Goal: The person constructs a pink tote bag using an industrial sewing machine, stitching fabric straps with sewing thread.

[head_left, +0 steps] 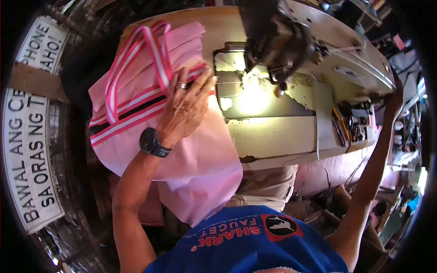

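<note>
My left hand [186,102] lies on a pink cloth piece [195,145], its fingers stretched out flat towards the sewing machine's lit needle area. Pink, white and black striped bands [129,119] run across the cloth, and a loop of pink-and-white striped strap [154,57] lies over its folded upper part. The cloth hangs over the table's front edge onto my lap. At the far right, my right hand [397,93] is by the end of the sewing machine [346,59]; its fingers are too dark and hidden to make out.
A bright lamp glow lights the worn machine bed [273,136]. Pens and small tools stand in a holder [355,123] on the right of the table. A lettered sign [34,159] hangs at the left. Clutter fills the right side.
</note>
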